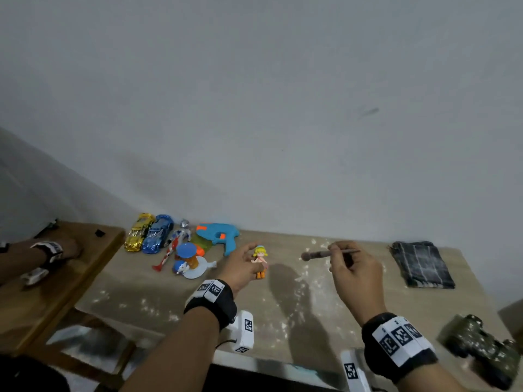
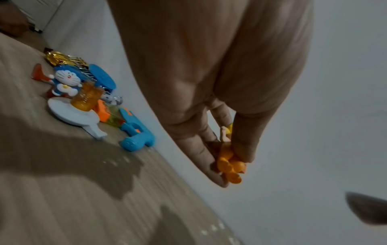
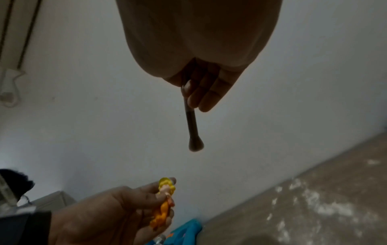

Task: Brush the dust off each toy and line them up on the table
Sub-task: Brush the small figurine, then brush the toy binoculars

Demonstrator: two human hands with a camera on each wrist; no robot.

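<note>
- At the near right table edge, dark mottled binoculars (image 1: 481, 349), blurred and partly cut off by the frame.
- Pale patches of dust scattered over the wood-grain table (image 1: 283, 321).
- Right hand (image 1: 353, 274) above the table, fingers curled, thumb and fingertips pinching the thin handle of a brush (image 1: 325, 254); rounded bristle head pointing left, clear of the doll.
- Left hand (image 1: 243, 267) pinching a small plastic doll (image 1: 260, 257) between thumb and fingers, held above the table; yellow hair and orange feet showing, body mostly hidden by fingers in the wrist view.
- Folded striped cloth (image 1: 421, 264) lying flat, well to the right.
- By the wall, crowded together and overlapping: gold car (image 1: 138, 232), blue car (image 1: 157, 233), silver-and-red figure (image 1: 175, 241), blue water gun (image 1: 220, 236), blue cat figure (image 1: 181, 267) on a white paddle-shaped base (image 1: 198, 270).
- Far left, another person's hand, blurred, on a second table.
</note>
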